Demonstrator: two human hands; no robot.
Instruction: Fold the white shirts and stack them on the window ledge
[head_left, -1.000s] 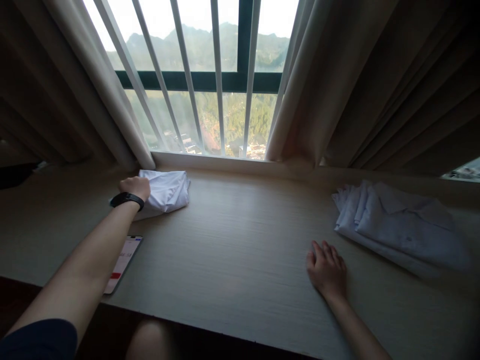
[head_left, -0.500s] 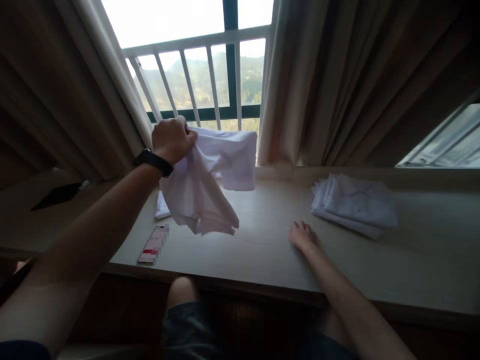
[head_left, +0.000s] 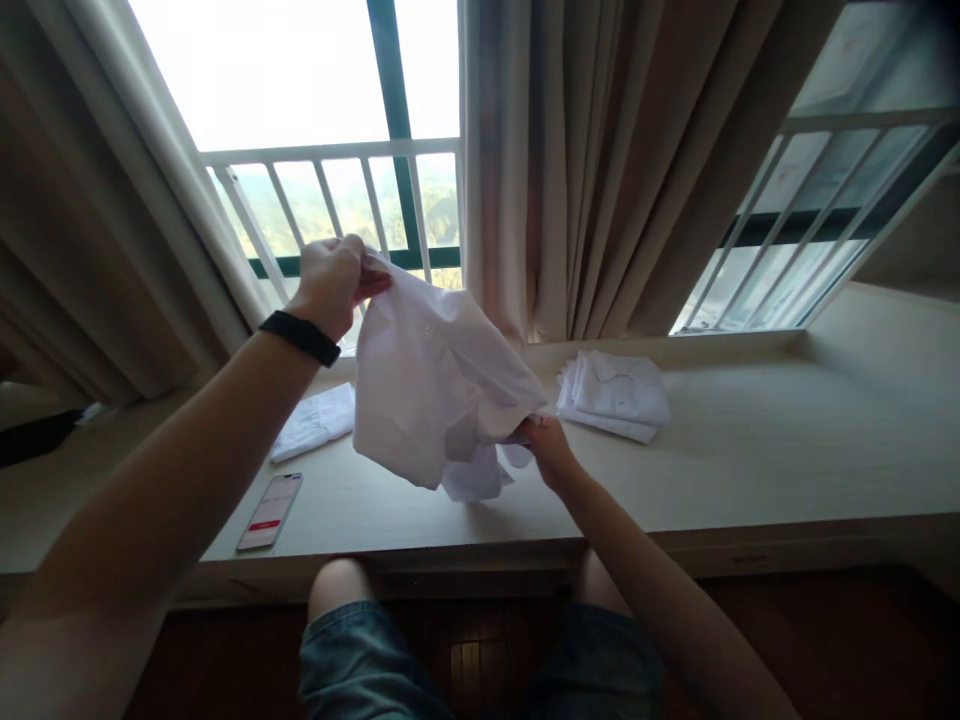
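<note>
White shirt (head_left: 435, 385) hangs between both hands, slanting from the raised left hand (head_left: 334, 282), pinched shut on it, down to the right hand (head_left: 546, 447), which now grips it too

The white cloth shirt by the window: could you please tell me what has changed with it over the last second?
The left hand lifted the crumpled white cloth shirt off the pale wooden sill and raised it. The right hand left the sill and took hold of its lower edge. The folded white shirt stack and the phone stayed put.
</note>
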